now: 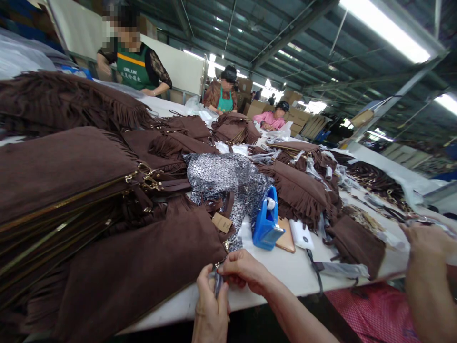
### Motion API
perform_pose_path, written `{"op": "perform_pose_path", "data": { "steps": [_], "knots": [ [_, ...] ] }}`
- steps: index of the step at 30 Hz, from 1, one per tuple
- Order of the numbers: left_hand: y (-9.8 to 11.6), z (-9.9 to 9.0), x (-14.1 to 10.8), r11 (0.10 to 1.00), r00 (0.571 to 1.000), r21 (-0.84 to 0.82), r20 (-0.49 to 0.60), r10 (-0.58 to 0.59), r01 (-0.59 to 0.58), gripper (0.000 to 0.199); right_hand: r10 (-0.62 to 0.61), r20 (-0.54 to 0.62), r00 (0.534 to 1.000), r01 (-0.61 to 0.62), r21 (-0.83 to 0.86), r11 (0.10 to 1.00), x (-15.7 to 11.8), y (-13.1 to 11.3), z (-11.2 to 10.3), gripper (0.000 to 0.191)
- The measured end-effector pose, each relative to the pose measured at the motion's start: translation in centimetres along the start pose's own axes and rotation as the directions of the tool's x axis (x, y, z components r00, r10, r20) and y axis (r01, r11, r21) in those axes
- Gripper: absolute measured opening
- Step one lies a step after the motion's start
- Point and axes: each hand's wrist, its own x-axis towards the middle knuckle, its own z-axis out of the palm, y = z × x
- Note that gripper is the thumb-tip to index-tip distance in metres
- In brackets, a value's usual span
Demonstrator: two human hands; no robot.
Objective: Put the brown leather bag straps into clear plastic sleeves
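At the table's front edge, my left hand is closed around a dark, shiny strap end with a small metal clasp. My right hand pinches at the top of the same piece, its fingertips touching it. Just behind my hands is the corner of a brown suede bag, with a metal ring at that corner. A tan paper tag hangs near it. Whether the clasp is fastened to the ring cannot be made out.
A blue tape dispenser, a tan phone-like case and a white device lie to the right. Patterned wrapping sits behind. Stacked fringed bags fill the left. A co-worker's arm reaches in at right; several people work across the table.
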Motion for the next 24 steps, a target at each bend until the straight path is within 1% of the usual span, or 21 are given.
{"op": "perform_pose_path", "data": {
  "steps": [3,5,8,10,12,14,16,18,20,22,24],
  "knots": [
    [-0.1,-0.2,-0.1,0.992,0.996,0.096,0.021,0.081,-0.083,0.041,-0.004,-0.009,1.000,0.004,0.001,1.000,0.1,0.0,0.0,0.017],
    [-0.5,-0.4,0.1,0.991,0.994,0.094,0.046,0.095,-0.099,0.033,-0.013,-0.014,1.000,0.013,0.002,1.000,0.2,0.2,0.0,0.017],
    [-1.0,-0.6,0.8,0.991,0.990,0.098,0.119,0.077,-0.089,0.031,-0.024,-0.005,1.000,0.024,0.003,1.000,0.3,0.4,-0.2,0.018],
    [-1.0,-0.8,1.2,0.999,0.987,0.037,0.156,0.022,-0.028,0.032,-0.036,0.013,0.999,0.035,0.008,0.999,0.3,0.6,-0.4,0.016],
    [-0.7,-0.9,1.5,0.994,0.984,-0.091,0.174,-0.049,0.066,0.031,-0.052,0.040,0.998,0.052,0.015,0.999,0.1,0.8,-0.6,0.013],
    [-0.3,-0.9,1.6,0.962,0.976,-0.227,0.186,-0.113,0.155,0.030,-0.069,0.068,0.995,0.067,0.030,0.997,-0.2,0.9,-0.8,0.012],
    [0.0,-1.0,1.5,0.922,0.969,-0.325,0.190,-0.156,0.212,0.029,-0.086,0.070,0.994,0.083,0.048,0.995,-0.6,1.2,-0.7,0.013],
    [0.3,-1.1,1.4,0.880,0.960,-0.396,0.204,-0.194,0.262,0.028,-0.140,0.034,0.990,0.138,0.065,0.988,-0.9,1.6,-0.5,0.017],
    [0.6,-1.1,1.4,0.836,0.949,-0.458,0.222,-0.223,0.303,0.024,-0.228,-0.015,0.973,0.229,0.066,0.971,-1.1,2.2,-0.1,0.020],
    [0.9,-1.1,1.4,0.789,0.936,-0.506,0.231,-0.267,0.350,0.017,-0.303,-0.058,0.951,0.305,0.046,0.951,-1.0,2.9,0.4,0.018],
    [1.4,-1.0,1.4,0.744,0.918,-0.537,0.233,-0.321,0.397,0.011,-0.332,-0.097,0.938,0.334,0.008,0.943,-0.9,3.6,0.9,0.013]
  ]
}}
